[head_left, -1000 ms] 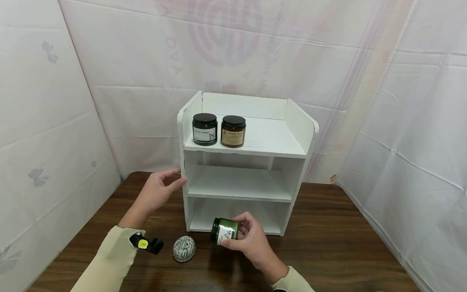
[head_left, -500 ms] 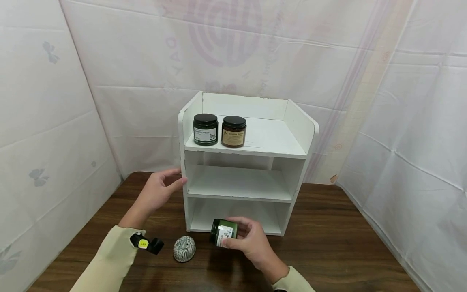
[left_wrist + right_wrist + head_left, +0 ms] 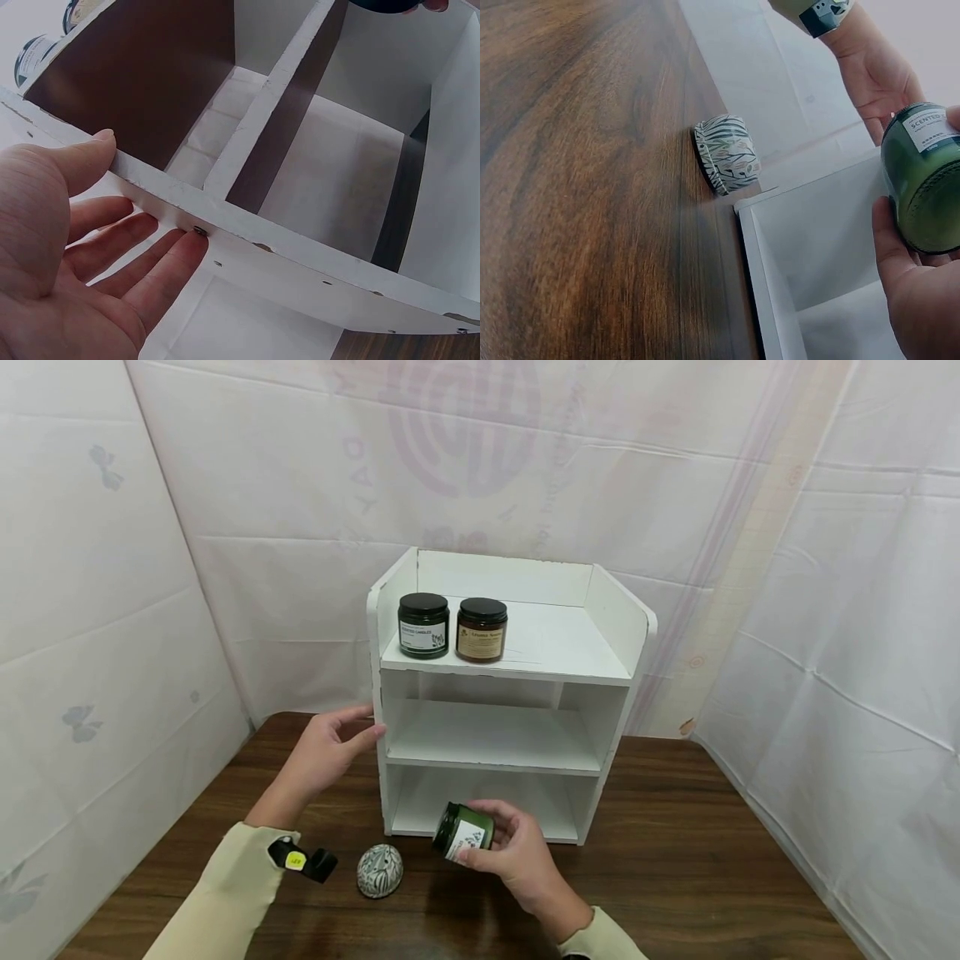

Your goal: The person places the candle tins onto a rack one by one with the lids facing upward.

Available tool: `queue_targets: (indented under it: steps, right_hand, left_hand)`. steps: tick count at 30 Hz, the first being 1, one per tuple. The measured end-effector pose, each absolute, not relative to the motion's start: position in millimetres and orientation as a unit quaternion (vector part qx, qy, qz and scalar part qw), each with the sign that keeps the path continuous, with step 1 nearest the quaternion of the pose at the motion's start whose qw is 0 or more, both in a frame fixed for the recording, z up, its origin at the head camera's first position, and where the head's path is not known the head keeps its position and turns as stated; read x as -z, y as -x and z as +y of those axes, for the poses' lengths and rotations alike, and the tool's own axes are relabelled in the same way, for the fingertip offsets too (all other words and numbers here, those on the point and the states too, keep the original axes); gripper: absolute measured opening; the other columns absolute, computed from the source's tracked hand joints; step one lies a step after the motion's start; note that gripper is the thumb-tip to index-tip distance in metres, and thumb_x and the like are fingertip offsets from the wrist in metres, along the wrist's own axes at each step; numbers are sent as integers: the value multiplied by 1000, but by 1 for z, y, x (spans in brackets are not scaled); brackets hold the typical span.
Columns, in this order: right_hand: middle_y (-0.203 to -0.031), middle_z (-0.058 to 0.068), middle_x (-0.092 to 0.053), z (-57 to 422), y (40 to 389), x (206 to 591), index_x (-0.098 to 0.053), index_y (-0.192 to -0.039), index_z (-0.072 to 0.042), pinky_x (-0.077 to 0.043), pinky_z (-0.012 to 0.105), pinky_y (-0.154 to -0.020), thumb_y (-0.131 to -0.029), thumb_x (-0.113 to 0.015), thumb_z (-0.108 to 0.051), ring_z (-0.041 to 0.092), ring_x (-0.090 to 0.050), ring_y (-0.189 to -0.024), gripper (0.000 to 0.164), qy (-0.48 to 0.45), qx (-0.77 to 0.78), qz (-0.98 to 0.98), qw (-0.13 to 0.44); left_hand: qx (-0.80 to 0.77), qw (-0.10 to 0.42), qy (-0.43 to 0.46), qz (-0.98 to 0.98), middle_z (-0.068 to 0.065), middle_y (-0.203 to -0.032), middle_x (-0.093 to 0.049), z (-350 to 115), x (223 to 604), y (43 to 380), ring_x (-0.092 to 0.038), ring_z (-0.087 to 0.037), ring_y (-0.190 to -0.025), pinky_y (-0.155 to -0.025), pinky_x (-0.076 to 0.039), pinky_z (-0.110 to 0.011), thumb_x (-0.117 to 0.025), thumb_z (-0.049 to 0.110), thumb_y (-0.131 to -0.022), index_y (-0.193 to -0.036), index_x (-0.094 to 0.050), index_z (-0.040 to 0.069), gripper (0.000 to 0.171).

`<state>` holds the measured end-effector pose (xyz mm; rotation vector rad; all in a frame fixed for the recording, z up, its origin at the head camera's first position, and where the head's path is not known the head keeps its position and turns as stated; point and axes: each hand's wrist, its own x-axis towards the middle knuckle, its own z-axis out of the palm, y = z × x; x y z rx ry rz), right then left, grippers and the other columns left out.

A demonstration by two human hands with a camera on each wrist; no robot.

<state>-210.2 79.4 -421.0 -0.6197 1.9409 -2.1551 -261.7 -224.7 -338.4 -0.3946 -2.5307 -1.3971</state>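
My right hand [image 3: 517, 864] grips a green glass candle jar [image 3: 470, 835] with a black lid and a white label, low in front of the white shelf unit [image 3: 495, 764]. The jar lies tilted, lid end up to the left; in the right wrist view its glass base [image 3: 939, 210] faces the camera. My left hand [image 3: 321, 756] rests against the unit's left side panel. In the left wrist view the thumb [image 3: 94, 157] lies on the panel's front edge, and the nearly straight fingers [image 3: 169, 274] touch its outer face.
On the top shelf stand a dark green candle jar [image 3: 423, 628] and a brown one [image 3: 482, 632], both black-lidded. A small round leaf-patterned container [image 3: 380, 871] sits on the dark wooden table [image 3: 675, 860], left of the held jar. White sheeting [image 3: 300, 468] hangs behind.
The candle jar in my right hand has tipped, its lid end rising slightly and its base shifting a little right. The left hand stays at the side panel.
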Motion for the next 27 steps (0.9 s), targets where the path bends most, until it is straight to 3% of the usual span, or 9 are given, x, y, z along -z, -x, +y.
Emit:
queue_targets:
  steps: [15,27]
  right_hand:
    - [-119,8,-65,78,210,421,-48,-134,19,-60,27,-81,-75,-79,7,17,-63,-100,67,206,746,626,92]
    - [-120,3,-66,77,208,421,-52,-135,14,-59,27,-83,-76,-81,5,15,-65,-99,66,207,736,639,88]
  left_hand:
    - [476,115,140,-860,-19,-143,-61,-224,339,263,-66,-34,-121,-99,-55,-53,-64,43,-101,-147,-55,5,60]
    - [475,118,142,-860,-19,-142,-62,-225,339,263,-66,-34,-120,-99,-55,-52,-64,41,-102,-147,-55,4,59]
